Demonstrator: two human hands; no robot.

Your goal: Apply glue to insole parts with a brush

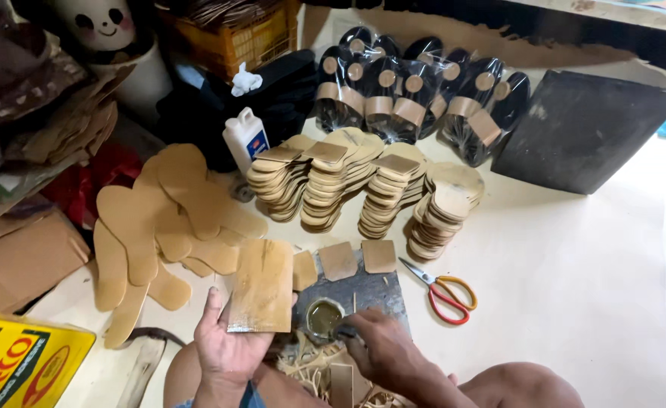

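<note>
My left hand holds a flat tan rectangular piece upright on its palm, thumb along its left edge. My right hand hovers beside a small round tin of greenish glue, with a dark brush-like tool pinched in its fingertips at the tin's rim. The tin stands on a grey work slab. Three small tan squares lie along the slab's far edge.
Stacks of tan sole pieces stand beyond the slab, black wrapped soles behind them. Loose tan insoles spread at left. Red-and-yellow scissors lie right of the slab. A white glue bottle, dark board and yellow tin surround.
</note>
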